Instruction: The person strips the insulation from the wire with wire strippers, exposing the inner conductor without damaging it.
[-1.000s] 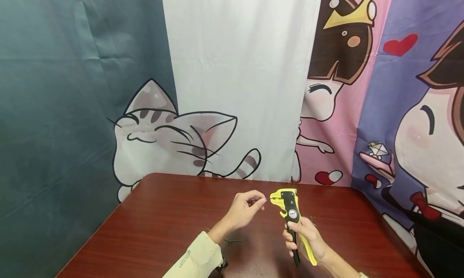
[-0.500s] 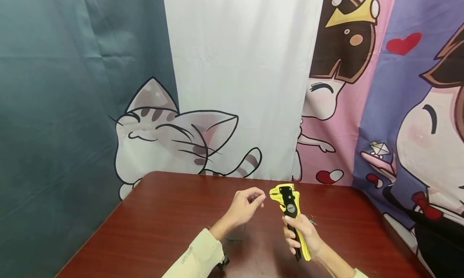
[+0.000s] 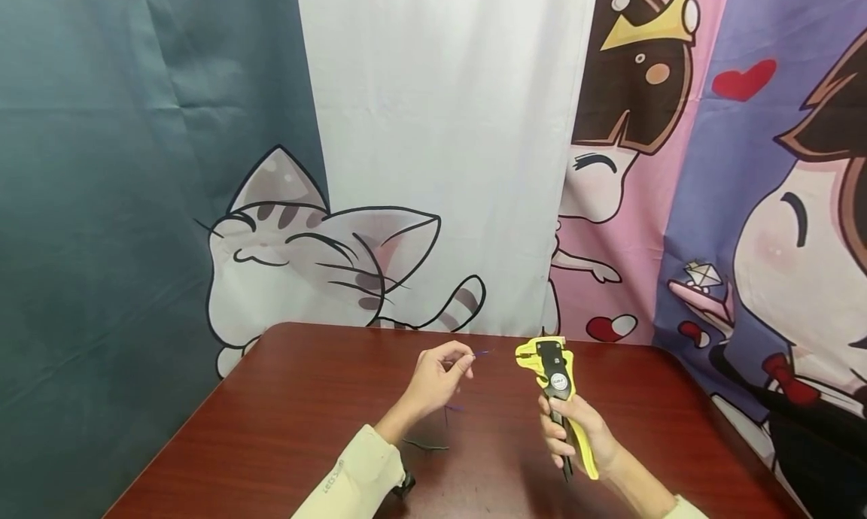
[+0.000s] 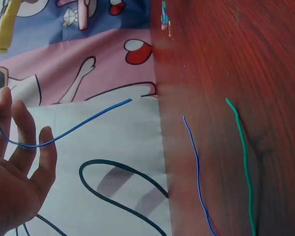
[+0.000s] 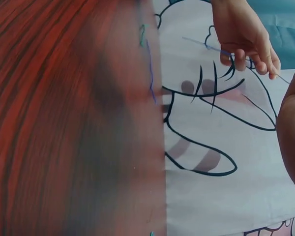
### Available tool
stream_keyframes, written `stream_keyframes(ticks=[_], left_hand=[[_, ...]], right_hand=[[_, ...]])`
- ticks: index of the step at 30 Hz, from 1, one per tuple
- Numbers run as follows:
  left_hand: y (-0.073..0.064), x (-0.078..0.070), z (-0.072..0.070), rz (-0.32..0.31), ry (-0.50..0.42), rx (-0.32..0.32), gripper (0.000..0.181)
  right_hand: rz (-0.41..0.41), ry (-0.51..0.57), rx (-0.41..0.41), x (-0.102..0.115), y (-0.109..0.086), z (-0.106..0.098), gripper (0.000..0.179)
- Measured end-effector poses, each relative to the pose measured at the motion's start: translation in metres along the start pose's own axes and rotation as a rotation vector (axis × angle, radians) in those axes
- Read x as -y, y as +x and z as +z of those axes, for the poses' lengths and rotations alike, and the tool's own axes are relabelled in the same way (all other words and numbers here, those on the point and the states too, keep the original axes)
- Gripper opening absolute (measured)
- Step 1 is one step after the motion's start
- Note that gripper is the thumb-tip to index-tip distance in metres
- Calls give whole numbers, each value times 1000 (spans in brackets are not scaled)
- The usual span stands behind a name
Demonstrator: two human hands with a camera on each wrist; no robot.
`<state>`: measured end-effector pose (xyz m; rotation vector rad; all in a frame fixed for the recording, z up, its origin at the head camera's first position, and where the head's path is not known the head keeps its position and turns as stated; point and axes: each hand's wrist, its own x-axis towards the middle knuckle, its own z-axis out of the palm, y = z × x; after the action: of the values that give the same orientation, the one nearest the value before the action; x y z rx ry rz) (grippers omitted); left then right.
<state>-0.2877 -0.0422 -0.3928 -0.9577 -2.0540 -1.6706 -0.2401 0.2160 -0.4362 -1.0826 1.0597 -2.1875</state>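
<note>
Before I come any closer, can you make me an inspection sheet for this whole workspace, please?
Surface: reddish-brown wood-grain table.
Job's things: a blue wire and a yellow-and-black wire stripper, both held up; the head view shows a gap between them.
Clutter: small coloured scraps on the table.
Grippers: two bare hands; the left hand pinches the blue wire with its fingers, and the right hand grips the stripper's handles.
Cables: power leads, nothing seen; a second blue wire and a green wire lie loose.
Surroundings: cartoon-printed cloth behind the table.
</note>
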Motion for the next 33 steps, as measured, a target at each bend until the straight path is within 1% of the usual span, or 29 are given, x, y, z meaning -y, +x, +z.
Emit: stream_keyframes(ticks=[6, 15, 23, 27, 30, 31, 33], left_hand=[[0, 0, -1, 4, 21, 15, 8], [0, -1, 1, 17, 19, 18, 7], [-2, -2, 0, -7, -1, 37, 7], [-2, -2, -1, -17, -21, 39, 7], [-2, -2, -1, -23, -26, 41, 7], [-2, -2, -1, -24, -26, 44, 7], [-2, -2, -1, -27, -24, 47, 7]], right_hand=[[31, -10, -2, 1, -4, -2, 44], [43, -4, 3, 1, -3, 1, 41], [104, -21, -7, 3, -4, -2, 37], [88, -48, -34, 2, -2, -4, 33], [72, -79, -68, 1, -2, -8, 34], [64, -101, -65, 0, -3, -11, 35], [85, -129, -101, 1, -4, -13, 33]])
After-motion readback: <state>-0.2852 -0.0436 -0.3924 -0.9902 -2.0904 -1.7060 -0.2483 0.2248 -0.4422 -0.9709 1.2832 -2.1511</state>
